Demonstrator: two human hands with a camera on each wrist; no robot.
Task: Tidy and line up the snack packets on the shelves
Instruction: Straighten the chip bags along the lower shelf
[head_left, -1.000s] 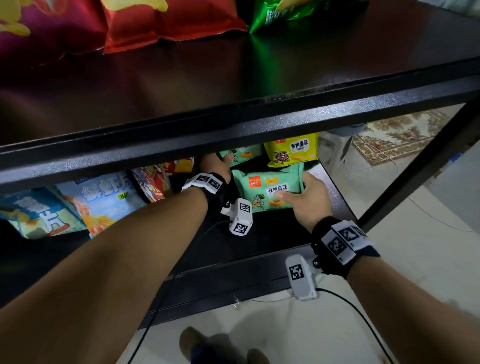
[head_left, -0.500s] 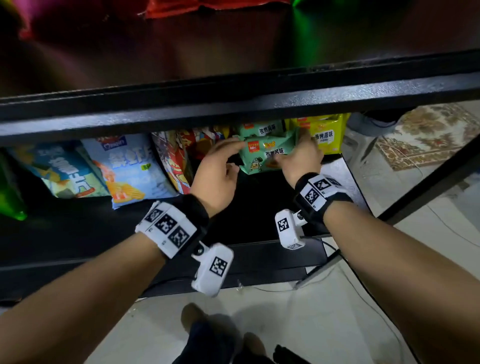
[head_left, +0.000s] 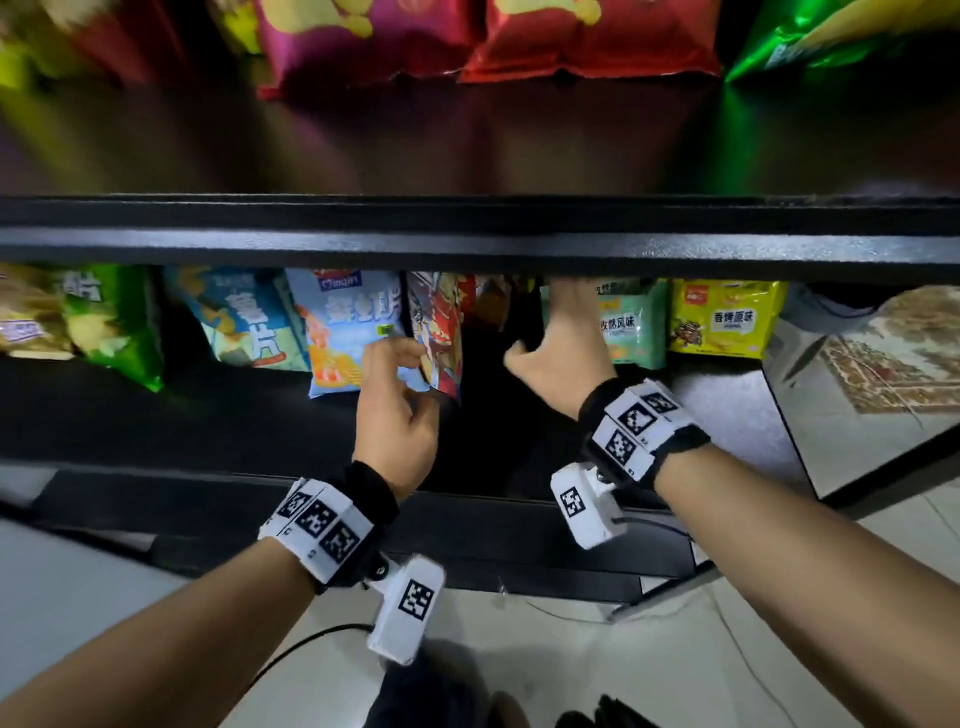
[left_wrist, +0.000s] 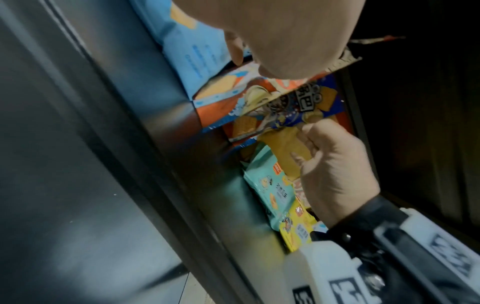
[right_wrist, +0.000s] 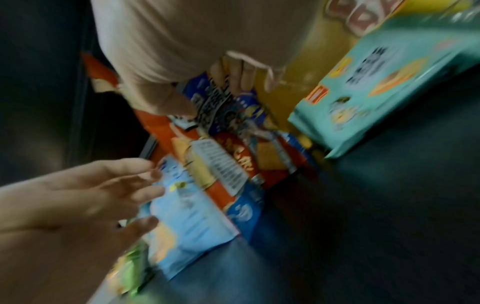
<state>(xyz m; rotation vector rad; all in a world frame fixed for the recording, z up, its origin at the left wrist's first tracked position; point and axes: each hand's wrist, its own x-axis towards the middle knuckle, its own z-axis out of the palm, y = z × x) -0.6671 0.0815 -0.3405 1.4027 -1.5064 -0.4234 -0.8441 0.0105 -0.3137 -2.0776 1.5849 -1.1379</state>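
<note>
While left hand hovers loose, right hand pinches orange packet.

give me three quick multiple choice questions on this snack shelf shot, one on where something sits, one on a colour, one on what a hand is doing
1. Where does the yellow packet sit on the lower shelf?
A. at the right end of the row
B. at the left end
C. on the floor

2. What colour is the packet just left of the yellow one?
A. purple
B. mint green
C. black

3. What is the right hand doing?
A. hanging loose below the shelf
B. lying flat on the floor
C. gripping a packet in the row

Answers:
1 A, it is the last packet at the right end in the head view.
2 B, its mint green face shows beside the yellow one.
3 C, the left wrist view shows its fingers curled on an orange-yellow packet.
</note>
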